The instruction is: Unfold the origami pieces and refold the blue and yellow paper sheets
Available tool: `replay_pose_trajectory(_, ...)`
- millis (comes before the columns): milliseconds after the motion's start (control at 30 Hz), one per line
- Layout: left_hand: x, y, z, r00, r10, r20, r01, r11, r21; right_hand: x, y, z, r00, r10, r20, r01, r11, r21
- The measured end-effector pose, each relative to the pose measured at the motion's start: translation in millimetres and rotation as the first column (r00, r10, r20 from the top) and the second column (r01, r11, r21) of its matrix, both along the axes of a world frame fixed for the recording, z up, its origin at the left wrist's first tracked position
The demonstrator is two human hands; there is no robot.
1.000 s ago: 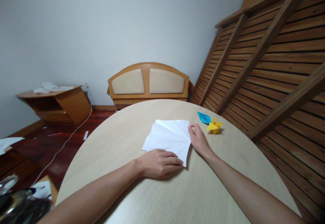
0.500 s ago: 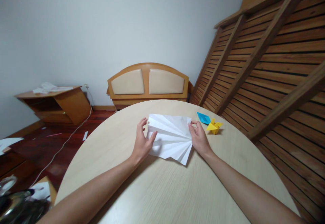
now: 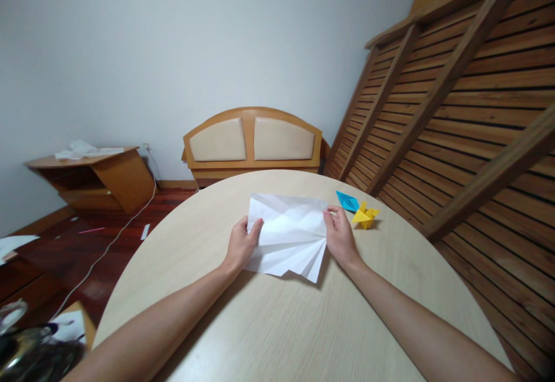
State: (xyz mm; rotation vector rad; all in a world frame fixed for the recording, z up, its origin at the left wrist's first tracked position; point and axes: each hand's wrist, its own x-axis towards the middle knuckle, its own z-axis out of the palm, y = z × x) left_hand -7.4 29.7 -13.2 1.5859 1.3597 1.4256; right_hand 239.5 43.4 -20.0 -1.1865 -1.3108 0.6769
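the white pleated paper [image 3: 287, 234] lay near the middle of the round desk [image 3: 277, 324], slightly toward its far side. its creases fanned out from a pinched point at the right edge, so the fan opened toward the left and toward the person. the long axis of the sheet ran roughly left to right across the desk. the far edge was lifted a little off the surface, while the near pleated edge rested on it.

the left hand [image 3: 241, 244] held the left edge of the paper, thumb on top and fingers curled underneath, closed on the sheet. the right hand [image 3: 340, 237] pinched the right edge at the point where the creases met, thumb and forefinger closed narrowly on the paper. both forearms stretched across the desk from the near rim.

a blue folded paper figure [image 3: 347, 200] lay just beyond the right hand, with a yellow folded paper figure [image 3: 365, 215] touching or just beside it on the right. both were close to the right hand but apart from the white sheet.

behind the desk stood a wooden headboard [image 3: 254, 142] with padded panels against the wall, and a slatted wooden frame [image 3: 455, 110] leaned at the right.
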Motion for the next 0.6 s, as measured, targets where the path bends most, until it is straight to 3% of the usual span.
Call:
replay_pose_trajectory(233, -1, -2, 3.6, 0.979, 0.130, -0.157, -0.112, 0.987, 0.115, -2, -2, 1.5, 0.995, -0.009, -0.103, 0.001, 0.997, -0.079)
replay_pose_trajectory(433, -3, -1, 7.9, 0.982, 0.170, -0.081, -0.158, 0.977, 0.144, -16, -18, 8.3, 0.949, 0.278, -0.149, -0.300, 0.941, -0.153)
replay_pose_trajectory(600, -14, 13, 4.8, 0.968, 0.232, -0.096, -0.218, 0.966, 0.138, -17, -21, 9.6, 0.921, 0.372, -0.115, -0.388, 0.903, -0.187)
